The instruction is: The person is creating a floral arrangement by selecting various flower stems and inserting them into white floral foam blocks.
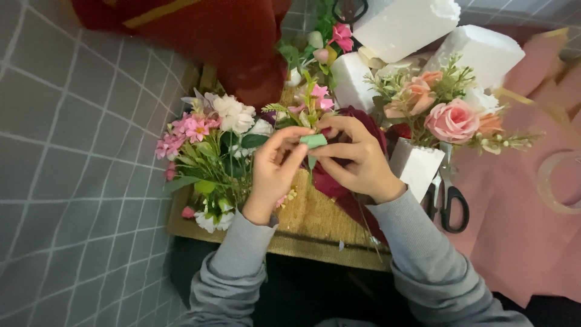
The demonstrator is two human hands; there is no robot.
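My left hand (275, 169) and my right hand (357, 157) meet over a straw-coloured woven mat (315, 221). Both pinch a small roll of green tape (313, 140) wrapped at the stem of a little sprig of pink flowers and green leaves (315, 100). A dark red flower (339, 181) lies partly hidden under my right hand. Grey sleeves cover both forearms.
A bunch of pink and white flowers (209, 151) lies left of my hands. Pink roses (451, 118) stand in a white foam block (417, 166) on the right, by black-handled scissors (451, 206). Bigger white foam blocks (411, 24) sit behind. Pink paper (520, 230) and a clear tape roll (560, 181) lie right.
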